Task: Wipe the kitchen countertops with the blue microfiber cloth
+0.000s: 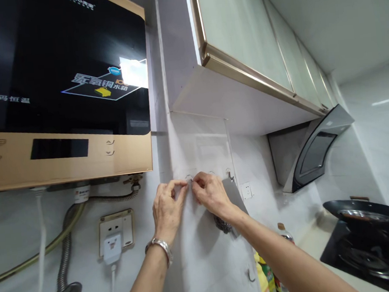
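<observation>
Both my hands are raised to a row of small metal wall hooks [230, 175] on the white tiled wall under the upper cabinet. My left hand [167, 206], with a metal watch at the wrist, pinches at one hook [188, 178] with thumb and forefinger. My right hand [211, 192] pinches at the same spot from the right, its fingers closed. What the fingers hold is too small to make out. A dark steel scourer [223, 226] and a grey cloth-like item [235, 197] hang just behind my right wrist.
A black and gold water heater [54, 86] hangs at upper left, with hoses and a wall socket [115, 229] below. Upper cabinets [246, 35] run to the right. A range hood [315, 150], a black wok [366, 214] on the hob and oil bottles [267, 276] stand at right.
</observation>
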{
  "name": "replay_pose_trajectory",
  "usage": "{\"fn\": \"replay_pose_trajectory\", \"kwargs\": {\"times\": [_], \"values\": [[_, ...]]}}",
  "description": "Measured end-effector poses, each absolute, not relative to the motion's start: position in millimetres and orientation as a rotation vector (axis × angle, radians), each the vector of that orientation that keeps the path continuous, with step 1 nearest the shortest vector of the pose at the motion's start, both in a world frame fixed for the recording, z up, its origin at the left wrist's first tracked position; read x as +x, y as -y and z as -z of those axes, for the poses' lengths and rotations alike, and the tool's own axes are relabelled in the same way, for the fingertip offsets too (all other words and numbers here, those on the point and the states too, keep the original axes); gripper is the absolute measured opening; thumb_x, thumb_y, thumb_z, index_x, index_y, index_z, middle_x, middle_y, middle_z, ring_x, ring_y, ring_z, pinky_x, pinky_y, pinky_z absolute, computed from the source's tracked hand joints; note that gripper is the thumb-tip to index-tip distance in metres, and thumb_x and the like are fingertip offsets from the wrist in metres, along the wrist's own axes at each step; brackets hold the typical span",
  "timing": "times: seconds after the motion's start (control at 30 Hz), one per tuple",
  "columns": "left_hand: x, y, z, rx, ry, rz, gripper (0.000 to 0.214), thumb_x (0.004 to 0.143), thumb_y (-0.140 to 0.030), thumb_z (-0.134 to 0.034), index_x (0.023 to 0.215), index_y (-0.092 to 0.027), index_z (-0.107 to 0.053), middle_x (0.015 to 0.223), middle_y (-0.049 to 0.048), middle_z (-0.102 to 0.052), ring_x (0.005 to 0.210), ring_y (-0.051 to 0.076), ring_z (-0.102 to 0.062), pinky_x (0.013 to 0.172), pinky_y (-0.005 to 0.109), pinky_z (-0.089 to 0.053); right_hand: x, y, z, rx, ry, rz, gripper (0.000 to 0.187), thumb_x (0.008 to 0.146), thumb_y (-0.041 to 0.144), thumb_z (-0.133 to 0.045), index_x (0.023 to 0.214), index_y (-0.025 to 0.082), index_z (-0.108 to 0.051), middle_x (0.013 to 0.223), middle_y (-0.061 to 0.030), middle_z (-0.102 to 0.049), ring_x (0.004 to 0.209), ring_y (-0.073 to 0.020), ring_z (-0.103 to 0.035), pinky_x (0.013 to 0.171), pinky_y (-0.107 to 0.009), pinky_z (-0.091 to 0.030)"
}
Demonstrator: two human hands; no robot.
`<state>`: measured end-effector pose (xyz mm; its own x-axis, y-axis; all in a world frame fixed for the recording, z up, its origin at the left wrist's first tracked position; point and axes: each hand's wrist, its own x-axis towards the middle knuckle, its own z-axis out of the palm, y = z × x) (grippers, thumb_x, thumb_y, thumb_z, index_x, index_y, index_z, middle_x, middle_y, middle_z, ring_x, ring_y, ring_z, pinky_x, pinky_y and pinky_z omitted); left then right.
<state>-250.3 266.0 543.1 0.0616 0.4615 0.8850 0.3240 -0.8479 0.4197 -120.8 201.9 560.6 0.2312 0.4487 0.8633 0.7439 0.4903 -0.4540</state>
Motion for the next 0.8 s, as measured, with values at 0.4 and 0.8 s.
{"fn": "replay_pose_trajectory", "kwargs": {"times": [0.4, 0.8], "values": [[-246, -255, -538, 2.239, -0.986, -1.809, 0.017, 0.101, -0.039, -0.059, 0.115, -0.033, -0.067, 0.098, 0.0011, -0.048, 0.075, 0.015, -0.05, 0.068, 0.028, -0.034, -127, -199, -562, -1.195, 1.338, 0.227, 0.014, 0.082, 0.016, -0.056, 0.074, 0.02, -0.066, 0.059, 0.0029, -0.06, 0.057, -0.013, -0.054, 0.057, -0.023, -0.037], [-246, -260, -533, 2.268, -0.956, -1.799, 0.02, 0.101, -0.036, -0.06, 0.12, -0.038, -0.065, 0.102, -0.0005, -0.048, 0.077, 0.014, -0.051, 0.07, 0.029, -0.036, -132, -203, -559, -1.198, 1.323, 0.107, 0.014, 0.083, 0.011, -0.053, 0.075, 0.021, -0.056, 0.044, 0.0064, -0.054, 0.041, -0.0121, -0.054, 0.05, -0.02, -0.04]]}}
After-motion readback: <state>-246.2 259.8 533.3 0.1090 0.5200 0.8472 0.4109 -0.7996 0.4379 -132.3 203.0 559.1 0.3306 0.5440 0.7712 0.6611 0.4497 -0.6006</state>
